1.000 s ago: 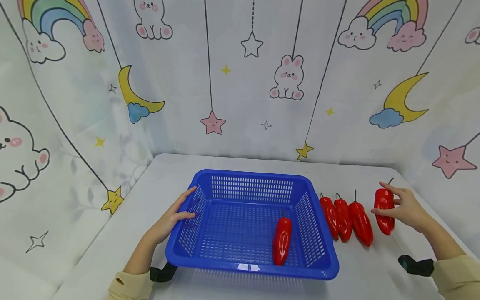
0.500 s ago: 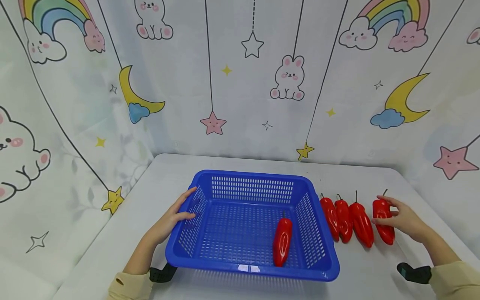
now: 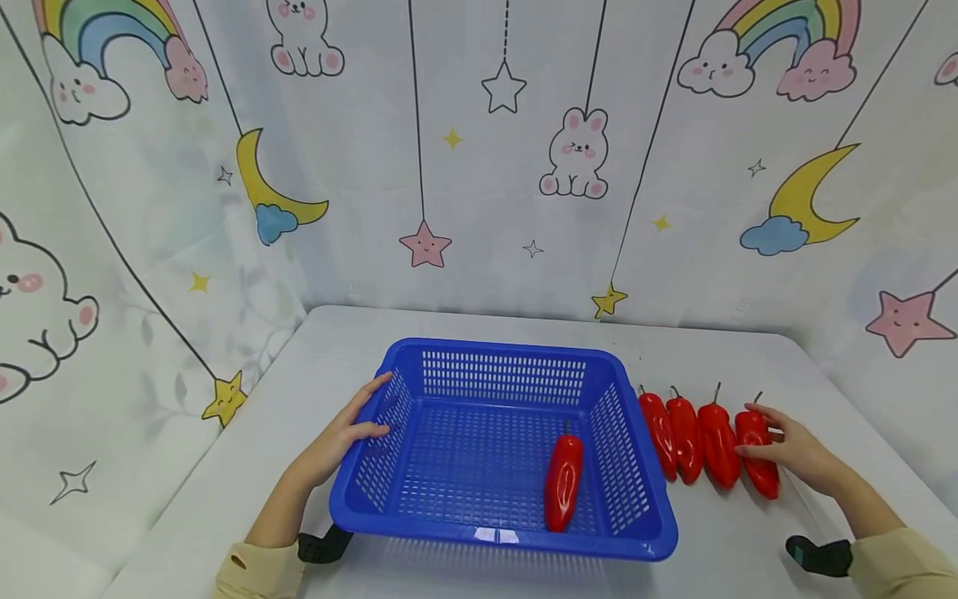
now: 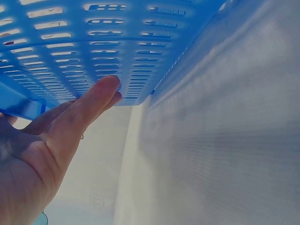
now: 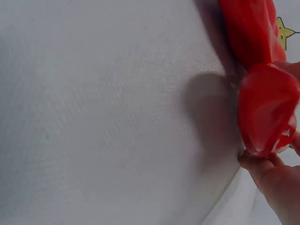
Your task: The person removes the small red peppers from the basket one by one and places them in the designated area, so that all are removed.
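Note:
A blue slotted plastic basket stands on the white table with one red pepper lying inside near its right wall. My left hand rests with straight fingers against the basket's left wall, and the left wrist view shows those fingers on the basket's slotted wall. To the basket's right, three red peppers lie side by side. My right hand grips a fourth pepper down on the table at the row's right end. In the right wrist view my fingertips pinch that pepper.
The white table is enclosed at the back and sides by a cartoon-printed backdrop. A black wrist strap shows on each forearm, left and right. Bare tabletop lies behind the basket.
My right hand has brought its pepper down and leftward from above the table to the right end of the row. The left hand and the basket have not moved.

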`<state>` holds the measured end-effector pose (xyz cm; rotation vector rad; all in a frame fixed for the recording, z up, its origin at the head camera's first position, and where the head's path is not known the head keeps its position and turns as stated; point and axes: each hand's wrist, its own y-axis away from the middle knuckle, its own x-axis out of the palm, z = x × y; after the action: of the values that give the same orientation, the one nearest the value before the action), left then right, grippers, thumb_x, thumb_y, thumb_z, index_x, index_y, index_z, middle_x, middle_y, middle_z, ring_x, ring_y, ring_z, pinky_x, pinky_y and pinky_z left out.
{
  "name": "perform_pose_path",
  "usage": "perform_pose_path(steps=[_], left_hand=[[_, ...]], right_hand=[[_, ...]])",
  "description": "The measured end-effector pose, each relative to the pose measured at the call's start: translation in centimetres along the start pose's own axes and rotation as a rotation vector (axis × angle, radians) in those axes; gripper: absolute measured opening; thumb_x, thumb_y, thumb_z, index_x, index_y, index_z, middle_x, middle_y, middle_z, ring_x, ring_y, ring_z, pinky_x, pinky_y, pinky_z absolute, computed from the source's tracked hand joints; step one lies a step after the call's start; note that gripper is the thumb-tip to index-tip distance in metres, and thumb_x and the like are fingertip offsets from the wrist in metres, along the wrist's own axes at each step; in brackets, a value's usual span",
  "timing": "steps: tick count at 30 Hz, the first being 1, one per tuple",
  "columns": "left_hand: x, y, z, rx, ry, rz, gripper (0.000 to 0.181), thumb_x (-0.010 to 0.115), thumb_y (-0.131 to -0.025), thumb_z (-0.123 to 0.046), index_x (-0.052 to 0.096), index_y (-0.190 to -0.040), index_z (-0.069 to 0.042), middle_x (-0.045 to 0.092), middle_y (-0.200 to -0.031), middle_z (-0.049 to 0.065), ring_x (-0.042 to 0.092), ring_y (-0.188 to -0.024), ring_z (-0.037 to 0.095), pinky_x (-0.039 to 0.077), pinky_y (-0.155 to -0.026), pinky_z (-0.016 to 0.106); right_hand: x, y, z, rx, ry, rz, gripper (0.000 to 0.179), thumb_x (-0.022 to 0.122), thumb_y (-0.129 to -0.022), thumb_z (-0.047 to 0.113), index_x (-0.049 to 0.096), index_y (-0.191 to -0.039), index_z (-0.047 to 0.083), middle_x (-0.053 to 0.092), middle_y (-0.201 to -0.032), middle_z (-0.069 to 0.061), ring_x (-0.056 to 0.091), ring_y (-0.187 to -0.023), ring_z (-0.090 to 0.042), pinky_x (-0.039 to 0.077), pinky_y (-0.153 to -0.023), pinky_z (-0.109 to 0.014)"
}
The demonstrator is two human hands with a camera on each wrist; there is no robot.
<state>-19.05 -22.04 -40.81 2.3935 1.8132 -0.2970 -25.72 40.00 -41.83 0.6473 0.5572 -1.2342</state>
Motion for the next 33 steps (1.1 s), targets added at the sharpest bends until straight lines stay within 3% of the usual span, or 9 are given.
perform_pose_path(steps=[8,13,18,33], left_hand=[[0.0,0.1,-0.1,0.003,0.009,0.000,0.069,0.052,-0.087,-0.016,0.018,-0.146,-0.025,0.008,-0.151,0.014,0.024,-0.129,0.042,0.037,-0.091,0.051],[0.0,0.1,0.0,0.002,0.007,-0.001,0.069,0.052,-0.086,-0.017,0.018,-0.146,-0.026,0.008,-0.151,0.013,0.023,-0.130,0.042,0.035,-0.093,0.053],[0.1,0.0,0.0,-0.001,0.004,-0.004,0.069,0.052,-0.086,-0.018,0.019,-0.146,-0.027,0.008,-0.151,0.014,0.023,-0.130,0.043,0.034,-0.093,0.055],[-0.1,0.0,0.1,0.004,0.007,-0.005,0.068,0.051,-0.087,-0.017,0.018,-0.146,-0.027,0.008,-0.151,0.015,0.023,-0.129,0.043,0.036,-0.092,0.054]], right_hand=[[0.6,-0.3,0.3,0.017,0.029,0.016,0.082,0.057,-0.087,0.029,0.008,-0.139,-0.012,0.023,-0.127,-0.043,0.027,-0.111,-0.058,0.048,-0.075,-0.051],[1.1,-0.4,0.4,0.066,-0.047,0.067,0.082,0.039,-0.094,0.040,-0.008,-0.139,-0.010,0.003,-0.136,-0.043,0.009,-0.120,-0.060,0.029,-0.088,-0.066],[1.8,-0.4,0.7,0.086,-0.060,0.082,0.083,0.029,-0.095,0.045,-0.021,-0.135,-0.009,-0.015,-0.136,-0.041,-0.009,-0.122,-0.059,0.009,-0.088,-0.073],[1.8,-0.4,1.5,0.058,-0.076,0.119,0.080,0.019,-0.096,0.046,-0.027,-0.134,-0.006,-0.028,-0.135,-0.036,-0.024,-0.121,-0.055,-0.004,-0.087,-0.072]])
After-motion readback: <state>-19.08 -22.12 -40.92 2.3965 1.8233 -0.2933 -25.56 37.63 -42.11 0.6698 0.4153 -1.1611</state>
